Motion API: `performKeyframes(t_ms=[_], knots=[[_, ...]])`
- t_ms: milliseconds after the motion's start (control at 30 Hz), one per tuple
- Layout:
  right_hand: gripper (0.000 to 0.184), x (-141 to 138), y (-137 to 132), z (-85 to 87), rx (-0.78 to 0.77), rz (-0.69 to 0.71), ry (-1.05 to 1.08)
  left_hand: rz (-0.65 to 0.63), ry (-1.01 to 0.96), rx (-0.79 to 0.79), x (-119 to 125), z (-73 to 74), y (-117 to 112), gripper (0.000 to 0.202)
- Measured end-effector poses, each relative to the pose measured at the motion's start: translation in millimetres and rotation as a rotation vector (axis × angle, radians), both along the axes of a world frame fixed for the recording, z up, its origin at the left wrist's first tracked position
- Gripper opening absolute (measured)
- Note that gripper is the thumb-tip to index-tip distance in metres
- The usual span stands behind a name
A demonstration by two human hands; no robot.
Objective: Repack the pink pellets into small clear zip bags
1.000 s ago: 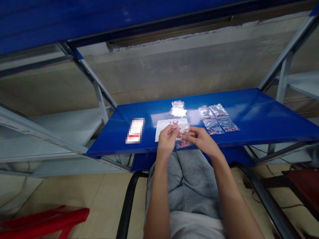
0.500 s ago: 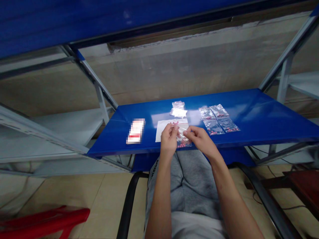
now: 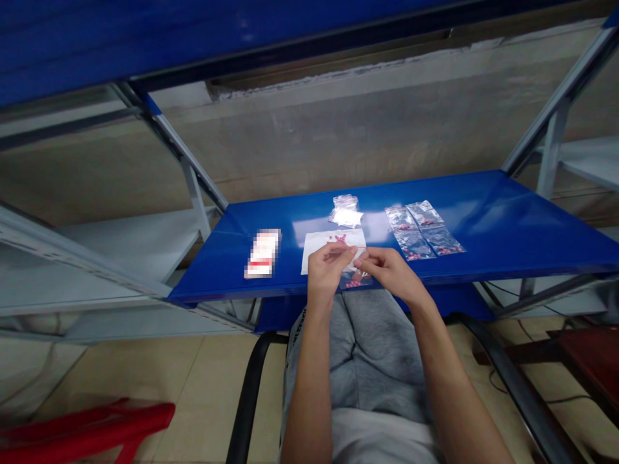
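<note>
- I take 12 o'clock as the wall side, with the bag (image 3: 356,279) at the centre, pink beads low inside it, over the table's (image 3: 483,219) near edge.
- I see the left hand (image 3: 326,267) pinching the bag's top, thumb against forefinger.
- I see the right hand (image 3: 387,267) gripping the same top edge, fingertips closed just beside the left's.
- I judge the step in hand to be work on the bag's mouth; whether it is sealed, I cannot tell.
- The next move, I think, calls for even pinching along that edge, beads kept low.
- Loose beads (image 3: 341,238) lie on the paper (image 3: 312,245) at 11 o'clock, flat bags (image 3: 345,209) at 12, filled bags (image 3: 425,235) at 2.
- Writing: the pack (image 3: 262,254) towards 9 is pixelated, unreadable; lettering on the trousers (image 3: 387,341), around 7, is too small for me; I make out no brand.
</note>
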State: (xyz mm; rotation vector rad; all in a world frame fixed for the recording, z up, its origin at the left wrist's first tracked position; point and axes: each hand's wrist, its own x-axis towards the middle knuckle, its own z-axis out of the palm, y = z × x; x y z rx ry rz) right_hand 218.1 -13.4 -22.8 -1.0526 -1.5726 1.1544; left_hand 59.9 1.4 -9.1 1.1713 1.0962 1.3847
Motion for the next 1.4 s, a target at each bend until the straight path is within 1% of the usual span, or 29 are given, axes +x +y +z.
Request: performKeyframes(t_ms=[233,400,500,567,633,733,800,900,1033,1167,1400], knots=[[0.031,-4,0,1.8,0.001,-0.003,0.036,0.128,-0.020,0.005,-4,0.7,0,0.024],[0.032,-8,1,0.1,-0.006,0.014,0.053,0.193,-0.077,0.001,-3,-0.5,1,0.028],[0.029,-8,0,0.4,-0.033,0.016,0.085,0.214,-0.084,0.005,-6,1.4,1,0.030],[0.031,-8,-1,2.0,-0.033,-0.014,0.131,0.183,-0.056,0.017,-9,3.6,0,0.029],[0.035,-8,-2,4.7,-0.013,-0.049,0.175,0.114,-0.024,0.016,-10,5.4,-2,0.028],[0.029,-10,-3,9.4,0.052,-0.102,0.164,-0.007,-0.014,0.008,-9,5.9,-4,0.026],[0.029,-11,-4,12.3,0.084,-0.146,0.157,-0.058,-0.031,0.018,-8,5.4,-5,0.026],[0.029,-11,-5,15.6,0.091,-0.186,0.160,-0.071,-0.024,0.031,-12,6.0,-4,0.029],[0.028,-9,-7,17.7,0.086,-0.221,0.135,-0.081,0.057,0.020,-22,8.5,-4,0.026],[0.026,-6,-8,18.6,0.103,-0.226,0.114,-0.147,0.098,0.021,-30,9.2,-4,0.026],[0.028,-3,-8,18.3,0.101,-0.202,0.096,-0.136,0.156,0.083,-30,6.0,-2,0.024]])
